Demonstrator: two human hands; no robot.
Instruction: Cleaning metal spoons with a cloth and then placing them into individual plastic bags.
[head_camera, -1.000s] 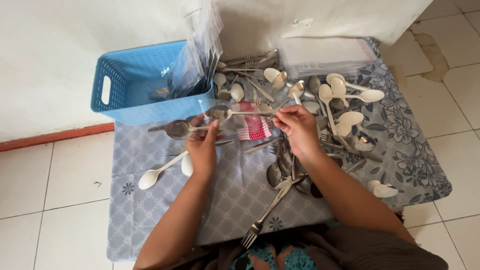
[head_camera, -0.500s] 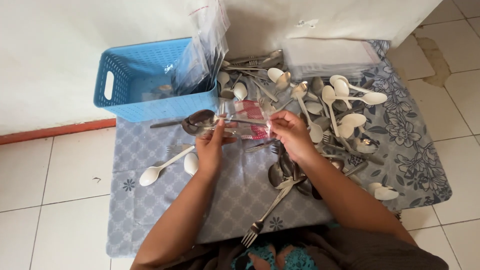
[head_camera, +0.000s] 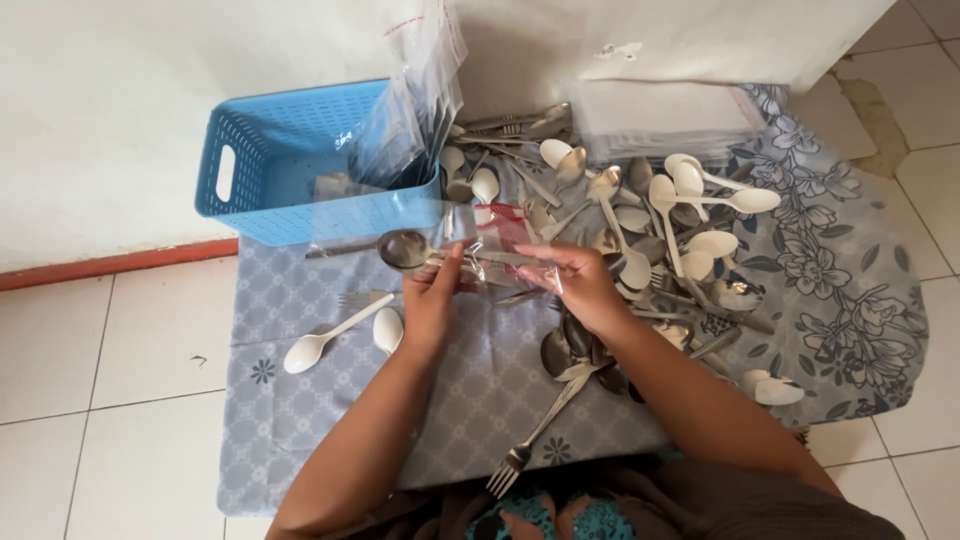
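White floor tiles (head_camera: 110, 370) with grey grout spread out on every side, daylight bright across them. A white wall (head_camera: 120, 100) rises at the back, a red skirting strip (head_camera: 110, 265) along its foot. A grey-blue patterned cloth (head_camera: 860, 300) covers the floor in the middle.

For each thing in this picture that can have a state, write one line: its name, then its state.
Left hand: gripping the clear bag.
Right hand: gripping the clear bag.
Clear bag: held up, a metal spoon inside.
Blue basket: upright, holding clear bags.
White spoon: lying on the cloth.
Fork: lying on the cloth.
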